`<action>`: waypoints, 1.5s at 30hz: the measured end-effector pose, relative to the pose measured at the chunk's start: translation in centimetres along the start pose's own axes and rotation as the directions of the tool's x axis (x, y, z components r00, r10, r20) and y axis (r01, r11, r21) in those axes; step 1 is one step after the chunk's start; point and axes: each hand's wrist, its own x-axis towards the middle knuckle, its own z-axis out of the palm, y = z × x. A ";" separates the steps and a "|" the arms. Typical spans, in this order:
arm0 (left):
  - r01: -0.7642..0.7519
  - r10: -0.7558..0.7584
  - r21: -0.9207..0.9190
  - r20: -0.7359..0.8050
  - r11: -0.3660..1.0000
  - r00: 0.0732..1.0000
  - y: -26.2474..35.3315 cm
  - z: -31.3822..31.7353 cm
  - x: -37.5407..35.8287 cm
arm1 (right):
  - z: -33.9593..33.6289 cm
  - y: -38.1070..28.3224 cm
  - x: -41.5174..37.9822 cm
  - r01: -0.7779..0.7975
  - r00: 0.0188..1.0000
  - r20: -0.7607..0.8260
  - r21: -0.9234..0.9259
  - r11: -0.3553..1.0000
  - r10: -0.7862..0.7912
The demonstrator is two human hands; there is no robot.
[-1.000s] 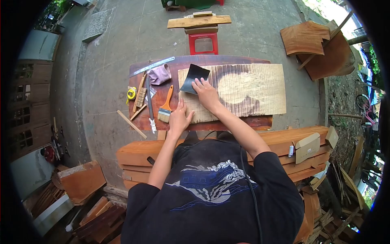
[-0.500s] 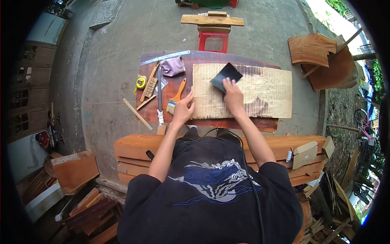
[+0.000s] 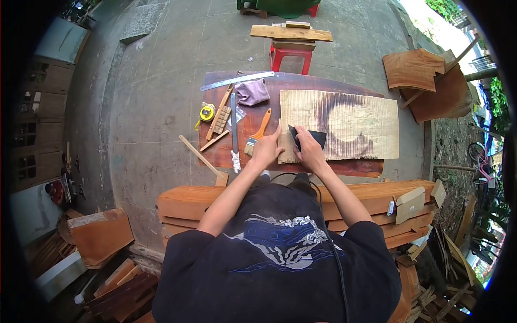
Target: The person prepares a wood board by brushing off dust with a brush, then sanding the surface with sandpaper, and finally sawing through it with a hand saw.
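A pale ridged wooden board (image 3: 377, 126) with a dark C-shaped stain lies on the reddish wood tabletop (image 3: 215, 81). My right hand (image 3: 309, 149) presses a dark sheet (image 3: 319, 139), which looks like sandpaper, against the board's left part. At the board's left edge rests my left hand (image 3: 267, 149), fingers apart, with the thumb and fingertips touching the edge. A brush (image 3: 261, 129) with an orange handle lies just beside it. Left of the brush are a long dark bar (image 3: 234, 124) and a purple cloth (image 3: 252, 92).
A yellow tape measure (image 3: 207, 112), a metal ruler (image 3: 237, 81) and wood strips (image 3: 223, 110) lie on the tabletop's left side. Beyond it stands a red stool (image 3: 291, 56) bearing planks. Thick timber (image 3: 183, 200) lies near my body, with a cardboard piece (image 3: 410, 204) on the right.
My right hand has moved the dark sheet toward me and to the board's left part, uncovering the stain. The view has shifted, so the tabletop and its items appear further right.
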 end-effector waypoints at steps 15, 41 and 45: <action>-0.041 0.039 0.040 0.055 0.998 0.998 -0.6 -0.3 -0.4 | -5.9 5.3 -8.1 -0.245 0.968 -0.095 -0.153 0.957 0.233; 0.195 -0.206 0.140 0.070 0.971 0.976 3.4 -0.3 -0.1 | -6.9 14.0 5.4 -0.400 0.864 -0.333 0.004 0.917 0.378; 0.217 -0.220 0.115 0.014 0.969 0.975 3.6 0.1 -0.8 | -4.6 8.7 1.8 0.064 0.998 -0.014 0.145 0.987 -0.062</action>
